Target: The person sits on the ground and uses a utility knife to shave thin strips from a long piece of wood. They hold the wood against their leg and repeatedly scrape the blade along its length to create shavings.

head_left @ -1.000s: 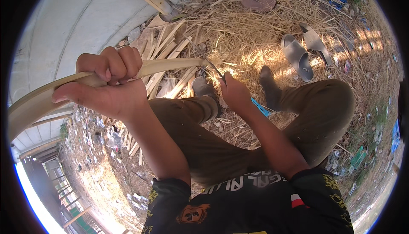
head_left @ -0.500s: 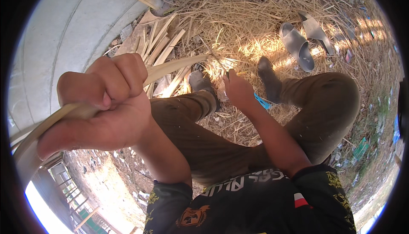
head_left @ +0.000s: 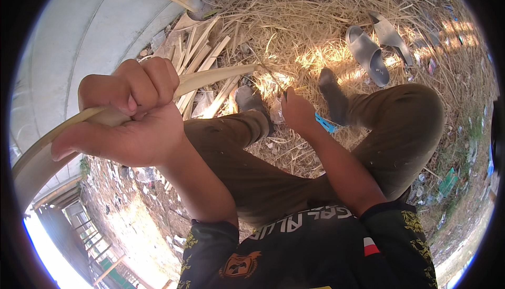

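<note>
My left hand (head_left: 129,118) is raised close to the camera, fist closed around a long pale bamboo strip (head_left: 210,76) that curves from the lower left up toward the middle. My right hand (head_left: 297,112) is lower, between my knees, closed on a tool with a blue handle (head_left: 326,124) near the strip's far end. The tool's blade is hidden behind the hand. I sit with brown trousers (head_left: 400,126) and grey-socked feet (head_left: 331,91) on straw.
Split bamboo pieces (head_left: 202,47) lie piled ahead on the straw. A pair of grey sandals (head_left: 371,52) rests at the upper right. A pale curved wall (head_left: 89,31) fills the upper left. Litter dots the ground at right.
My left hand has come up nearer the camera along the strip, looming larger. The right hand stays near the strip's far end between my knees.
</note>
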The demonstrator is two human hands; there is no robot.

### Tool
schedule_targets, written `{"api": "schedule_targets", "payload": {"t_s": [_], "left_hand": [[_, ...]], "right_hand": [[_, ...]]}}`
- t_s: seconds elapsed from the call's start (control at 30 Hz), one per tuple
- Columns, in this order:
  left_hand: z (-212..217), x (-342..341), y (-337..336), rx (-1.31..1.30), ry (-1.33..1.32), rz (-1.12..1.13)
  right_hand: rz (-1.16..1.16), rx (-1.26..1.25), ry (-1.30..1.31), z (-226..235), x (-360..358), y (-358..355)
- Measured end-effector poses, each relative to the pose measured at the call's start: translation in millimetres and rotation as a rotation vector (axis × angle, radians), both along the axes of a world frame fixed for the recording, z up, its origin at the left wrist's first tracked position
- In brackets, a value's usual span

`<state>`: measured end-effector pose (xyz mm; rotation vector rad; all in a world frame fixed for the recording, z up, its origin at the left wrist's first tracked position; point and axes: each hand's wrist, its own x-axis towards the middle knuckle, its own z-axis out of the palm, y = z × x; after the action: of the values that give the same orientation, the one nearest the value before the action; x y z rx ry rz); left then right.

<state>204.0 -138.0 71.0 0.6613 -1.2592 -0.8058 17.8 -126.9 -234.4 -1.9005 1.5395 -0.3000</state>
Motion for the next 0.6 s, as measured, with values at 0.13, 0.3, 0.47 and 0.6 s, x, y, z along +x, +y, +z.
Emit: {"api": "schedule_targets", "payload": {"t_s": [0.13,0.3,0.47,0.6], "left_hand": [[-1.9,-1.9,0.6,0.000,-0.027,0.006],[-3.3,3.9,3.3,-0.006,-0.025,0.038],[-1.5,9.0,-3.7,-0.015,0.002,-0.025],[-2.6,6.3,1.2,-0.006,-0.040,0.083]], "right_hand": [[0.008,-0.020,-0.135,28.2,9.4,-2.7],[0.114,-0.123,-0.320,69.0,11.9,-1.2],[-0.033,0.200,-0.001,-0.1,-4.5,-4.0],[0.030,0.094,-0.136,26.8,11.4,-3.8]]}}
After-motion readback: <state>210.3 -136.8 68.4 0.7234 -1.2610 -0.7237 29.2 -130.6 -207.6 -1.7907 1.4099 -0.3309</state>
